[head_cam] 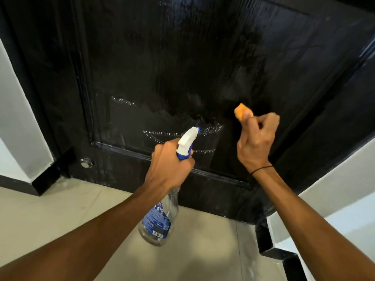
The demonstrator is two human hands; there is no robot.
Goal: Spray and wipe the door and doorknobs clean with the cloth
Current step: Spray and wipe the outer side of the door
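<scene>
My left hand (170,169) grips the clear blue-labelled spray bottle (157,218), its print unreadable; my right hand (256,136) pinches the orange cloth (241,111) near the wet black door (182,57).

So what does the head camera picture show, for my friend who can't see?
A person's left hand grips a spray bottle aimed at a wet black door. Their right hand holds an orange cloth near it.

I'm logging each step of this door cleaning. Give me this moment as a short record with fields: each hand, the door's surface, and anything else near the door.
left hand: grips spray bottle at its neck, nozzle toward the door
right hand: pinches bunched orange cloth, close to the panel; contact cannot be told
door: black, lower panel wet with streaks and foam lines
near door: round metal door stop low on the left; pale tiled floor
</scene>
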